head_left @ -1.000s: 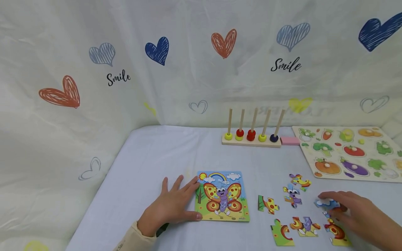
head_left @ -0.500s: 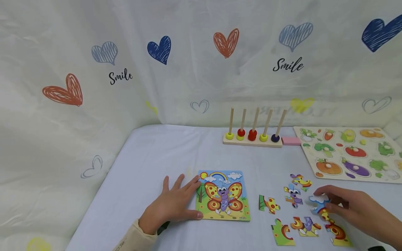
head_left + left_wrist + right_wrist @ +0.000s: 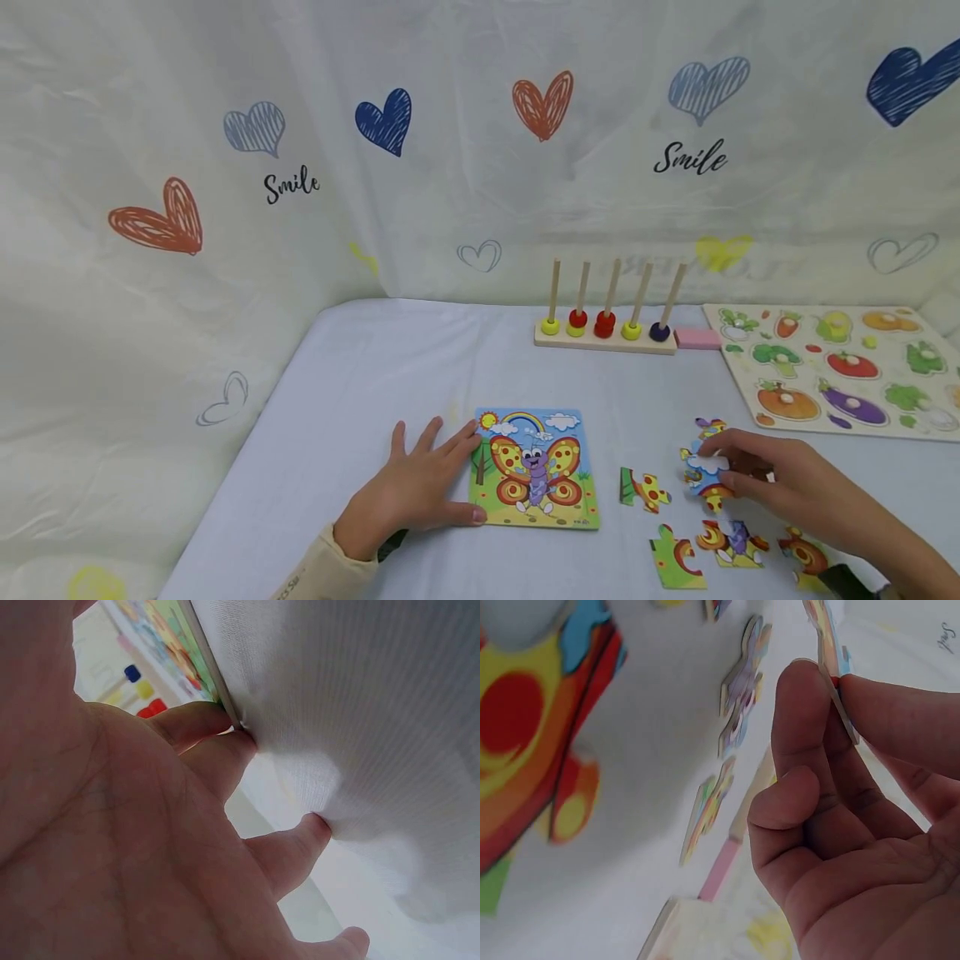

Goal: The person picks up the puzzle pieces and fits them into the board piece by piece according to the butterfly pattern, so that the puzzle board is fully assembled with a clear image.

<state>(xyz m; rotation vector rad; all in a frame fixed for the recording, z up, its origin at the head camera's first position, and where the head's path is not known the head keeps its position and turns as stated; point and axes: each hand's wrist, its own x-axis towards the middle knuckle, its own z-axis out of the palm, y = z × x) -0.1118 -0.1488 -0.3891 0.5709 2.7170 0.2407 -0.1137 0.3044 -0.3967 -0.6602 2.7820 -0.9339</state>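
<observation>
Left hand [image 3: 416, 492]: palm down, fingers fanned wide and nearly straight, pointing 12 to 1 o'clock. Not holding anything. Thumb tip and two fingertips touch the left edge of the butterfly picture board [image 3: 535, 475]; another fingertip rests on the cloth [image 3: 360, 750]. Forearm enters from 7 o'clock in a beige sleeve [image 3: 330, 571].

Right hand [image 3: 783, 475]: forearm enters from 4 o'clock, fingers pointing 9 to 10. Thumb and fingertip pinch a cloud puzzle piece [image 3: 703, 480] by its edge, clear of the cloth; a finger beside the pinch is bent in toward the palm.

Held piece is at the board's 3 o'clock, partly covering the butterfly-face piece [image 3: 686, 455] in the head view. Around it: tree piece [image 3: 647, 492] at 9, green corner piece [image 3: 666, 560] at 7, purple-body piece [image 3: 739, 542] at 5, wing corner piece [image 3: 804, 554] at 4.
</observation>
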